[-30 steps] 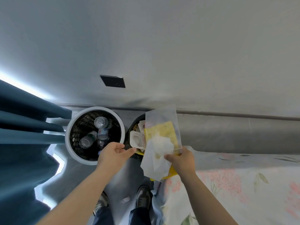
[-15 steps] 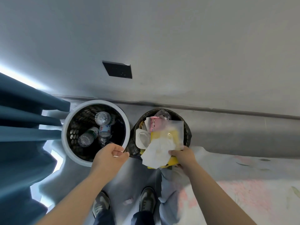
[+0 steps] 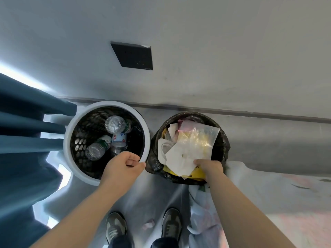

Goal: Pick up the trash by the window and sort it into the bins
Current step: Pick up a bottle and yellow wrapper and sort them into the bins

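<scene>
Two bins stand side by side against the wall. The white-rimmed mesh bin point(image 3: 69, 140) on the left holds plastic bottles point(image 3: 97, 148). The black-bagged bin point(image 3: 226, 140) on the right is full of wrappers. My right hand point(image 3: 208, 166) grips a bundle of white tissue point(image 3: 176, 161), a clear plastic bag point(image 3: 198, 140) and yellow packaging, low over the right bin's near rim and lying on the trash inside. My left hand point(image 3: 122, 169) hovers over the near rim of the white bin, fingers loosely curled, nothing visible in it.
A blue curtain point(image 3: 26, 133) hangs at the left beside the white bin. A floral bedsheet point(image 3: 268, 197) lies at the right, touching the black bin. My shoes point(image 3: 114, 228) stand below, with a small pink scrap point(image 3: 148, 223) on the floor between them.
My right hand has lowered the tissue-and-bag bundle from above the black bin down onto its contents. The left hand stayed over the white bin's rim. The view has moved closer to the bins.
</scene>
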`<state>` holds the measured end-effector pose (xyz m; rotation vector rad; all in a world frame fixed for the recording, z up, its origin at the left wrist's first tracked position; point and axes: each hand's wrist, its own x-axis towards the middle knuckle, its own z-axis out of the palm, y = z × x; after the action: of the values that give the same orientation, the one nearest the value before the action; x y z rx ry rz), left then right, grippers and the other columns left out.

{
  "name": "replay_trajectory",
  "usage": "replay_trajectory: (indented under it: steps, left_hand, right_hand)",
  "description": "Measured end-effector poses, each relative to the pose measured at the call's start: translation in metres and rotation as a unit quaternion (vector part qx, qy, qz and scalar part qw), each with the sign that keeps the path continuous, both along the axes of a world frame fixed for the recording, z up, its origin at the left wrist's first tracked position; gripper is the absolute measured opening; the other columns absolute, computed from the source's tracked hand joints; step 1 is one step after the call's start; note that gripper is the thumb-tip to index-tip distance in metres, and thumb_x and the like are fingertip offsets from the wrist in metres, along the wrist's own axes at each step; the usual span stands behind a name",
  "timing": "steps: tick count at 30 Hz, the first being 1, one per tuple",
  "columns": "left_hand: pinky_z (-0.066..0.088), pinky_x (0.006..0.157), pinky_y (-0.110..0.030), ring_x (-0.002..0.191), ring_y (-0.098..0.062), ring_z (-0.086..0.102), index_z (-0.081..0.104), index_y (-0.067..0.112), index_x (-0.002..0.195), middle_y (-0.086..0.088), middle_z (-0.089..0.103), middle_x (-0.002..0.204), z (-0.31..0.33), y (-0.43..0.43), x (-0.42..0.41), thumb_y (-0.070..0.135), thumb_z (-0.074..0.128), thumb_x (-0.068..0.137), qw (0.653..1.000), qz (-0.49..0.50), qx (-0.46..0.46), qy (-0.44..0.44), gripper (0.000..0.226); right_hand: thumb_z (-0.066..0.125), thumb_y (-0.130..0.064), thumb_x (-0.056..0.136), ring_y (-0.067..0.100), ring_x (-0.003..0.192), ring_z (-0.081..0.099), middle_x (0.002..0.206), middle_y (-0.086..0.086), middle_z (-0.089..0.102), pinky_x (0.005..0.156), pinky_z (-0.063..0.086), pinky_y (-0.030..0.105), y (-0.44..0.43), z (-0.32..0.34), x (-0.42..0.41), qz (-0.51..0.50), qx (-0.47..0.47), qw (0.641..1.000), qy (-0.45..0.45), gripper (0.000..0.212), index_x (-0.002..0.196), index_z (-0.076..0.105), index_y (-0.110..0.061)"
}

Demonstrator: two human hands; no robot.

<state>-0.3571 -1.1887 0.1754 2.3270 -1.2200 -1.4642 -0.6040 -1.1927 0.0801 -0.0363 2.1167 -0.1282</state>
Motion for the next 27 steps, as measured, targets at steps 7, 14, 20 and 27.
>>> replay_trajectory:
  steps: [7, 14, 20, 27]
  left_hand:
    - [0.044, 0.065, -0.018, 0.079, -0.012, 0.062, 0.064, 0.021, 0.090, 0.009, 0.066, 0.081, 0.010, 0.007, -0.004, 0.024, 0.073, 0.081, 1.000, 0.003, 0.001, 0.010, 0.013]
    - [0.053, 0.079, -0.033, 0.084, -0.012, 0.063, 0.060, 0.026, 0.095, 0.010, 0.064, 0.089, 0.068, 0.016, 0.000, 0.030, 0.070, 0.081, 0.997, -0.071, -0.013, -0.001, 0.018]
    - [0.050, 0.089, -0.039, 0.092, -0.016, 0.059, 0.061, 0.021, 0.101, 0.006, 0.061, 0.098, 0.122, 0.036, 0.021, 0.024, 0.067, 0.081, 0.993, -0.117, -0.015, -0.022, 0.022]
    - [0.048, 0.083, -0.033, 0.099, -0.022, 0.058, 0.058, 0.014, 0.104, -0.001, 0.058, 0.105, 0.200, 0.077, 0.062, 0.025, 0.064, 0.084, 0.983, -0.177, 0.017, -0.049, 0.023]
  right_hand:
    - [0.071, -0.020, 0.082, 0.031, 0.115, 0.052, 0.134, 0.016, 0.048, 0.078, 0.040, 0.031, 0.011, 0.046, 0.003, 0.147, -0.103, 0.983, 0.047, 0.072, 0.141, 0.032, -0.004]
    - [0.062, -0.018, 0.085, 0.024, 0.111, 0.055, 0.129, 0.006, 0.051, 0.084, 0.049, 0.033, 0.037, 0.130, 0.009, 0.468, -0.152, 0.867, 0.086, 0.051, 0.134, 0.046, -0.017]
    - [0.058, -0.022, 0.088, 0.021, 0.108, 0.055, 0.125, 0.001, 0.053, 0.084, 0.048, 0.030, 0.055, 0.202, 0.034, 0.597, -0.177, 0.778, 0.086, 0.041, 0.129, 0.049, -0.021]
    - [0.056, -0.021, 0.089, 0.022, 0.110, 0.053, 0.123, 0.002, 0.053, 0.087, 0.047, 0.031, 0.074, 0.295, 0.081, 0.651, -0.186, 0.733, 0.066, 0.040, 0.128, 0.049, -0.018]
